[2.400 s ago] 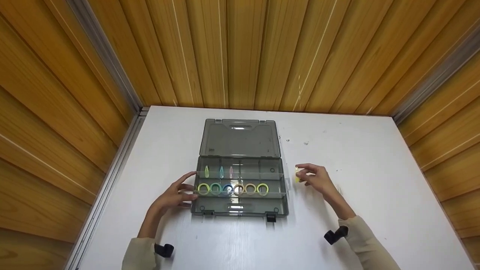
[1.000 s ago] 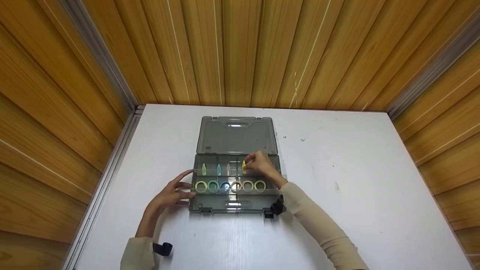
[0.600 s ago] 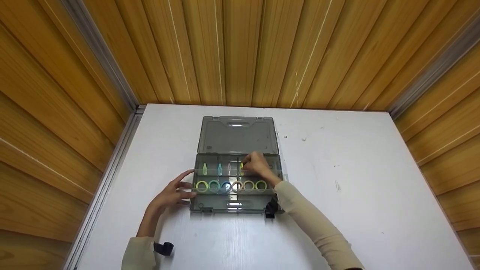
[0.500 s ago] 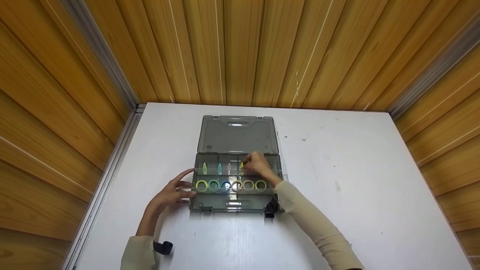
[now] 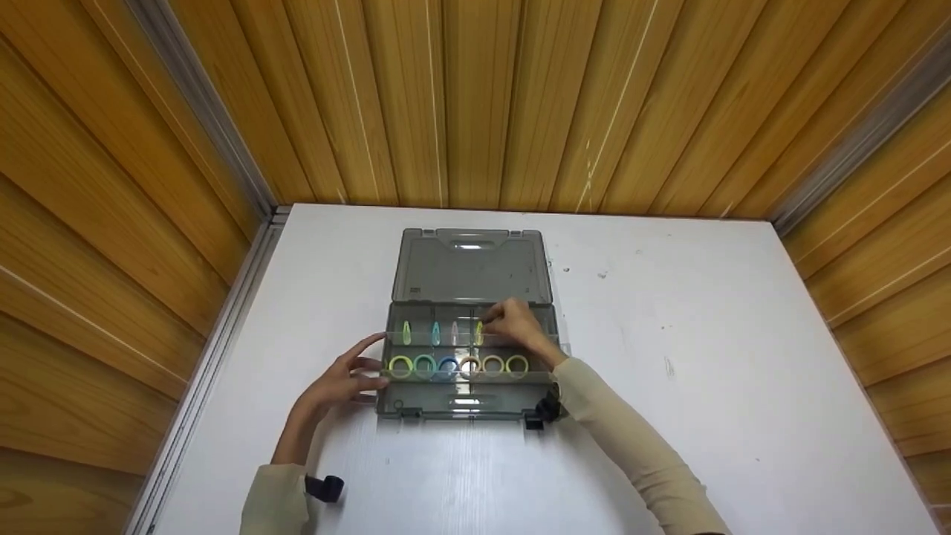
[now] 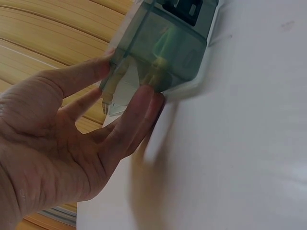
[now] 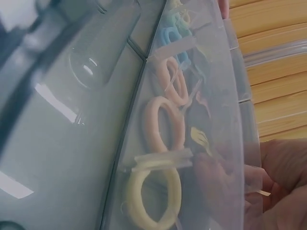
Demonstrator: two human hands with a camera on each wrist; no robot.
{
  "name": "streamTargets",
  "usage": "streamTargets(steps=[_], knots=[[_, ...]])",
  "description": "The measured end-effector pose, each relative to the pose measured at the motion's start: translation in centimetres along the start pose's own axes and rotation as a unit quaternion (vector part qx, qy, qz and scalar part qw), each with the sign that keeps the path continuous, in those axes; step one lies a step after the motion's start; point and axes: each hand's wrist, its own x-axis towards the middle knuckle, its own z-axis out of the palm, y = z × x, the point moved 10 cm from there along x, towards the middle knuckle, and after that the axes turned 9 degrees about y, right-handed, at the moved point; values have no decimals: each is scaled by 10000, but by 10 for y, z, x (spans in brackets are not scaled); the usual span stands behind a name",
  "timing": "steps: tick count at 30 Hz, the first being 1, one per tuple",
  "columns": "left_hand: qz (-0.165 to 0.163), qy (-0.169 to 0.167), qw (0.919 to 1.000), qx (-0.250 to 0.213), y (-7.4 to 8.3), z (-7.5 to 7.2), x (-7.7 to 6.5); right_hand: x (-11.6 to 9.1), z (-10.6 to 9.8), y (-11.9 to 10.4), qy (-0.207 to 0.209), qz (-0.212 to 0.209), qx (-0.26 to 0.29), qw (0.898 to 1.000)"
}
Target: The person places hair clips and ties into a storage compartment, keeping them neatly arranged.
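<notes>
A grey see-through plastic case (image 5: 475,397) lies on the table with its lid (image 5: 472,271) folded back. Across it runs a clear tray (image 5: 539,377) bearing a row of coloured rings (image 5: 424,366). Hair clips stand along the tray's far edge: a green clip (image 5: 406,333), a blue clip (image 5: 436,334), a pink clip (image 5: 455,334) and a yellow clip (image 5: 479,333). My left hand (image 5: 338,383) grips the tray's left end between thumb and fingers. My right hand (image 5: 514,323) is just right of the yellow clip, fingertips close to it; whether they touch is hard to see.
The white table (image 5: 669,431) extends around the case, most widely to the right. Wood-patterned walls (image 5: 475,104) stand behind and at both sides. A black latch (image 5: 534,423) sticks out from the case's front edge.
My right hand has brought the yellow clip from right of the case to the tray's far edge. It has since shifted slightly right, uncovering the clip. My left hand has stayed put.
</notes>
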Motion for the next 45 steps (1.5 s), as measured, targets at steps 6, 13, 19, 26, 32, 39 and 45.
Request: streamTargets(steps=[6,13,19,26,32,39,45], knots=[[-54,36,10000,-17,1,-3,2,-5,-19,0,63,-283,379,9989],[-70,5,9999,-111,2,-5,0,-19,-55,9,375,-320,612,9969],[-59,104,9999,-15,2,-5,2,-32,-93,23,613,-327,814,9943],[-40,139,9998,132,1,-3,3,-56,-137,42,968,-106,822,9918],[-36,103,9998,135,-1,-1,-3,-71,-163,77,1133,232,747,9905],[-2,108,9998,144,1,-2,-6,-93,-185,119,1268,632,686,9875],[-14,61,9999,131,0,1,-8,-112,-203,157,1343,992,723,9833]])
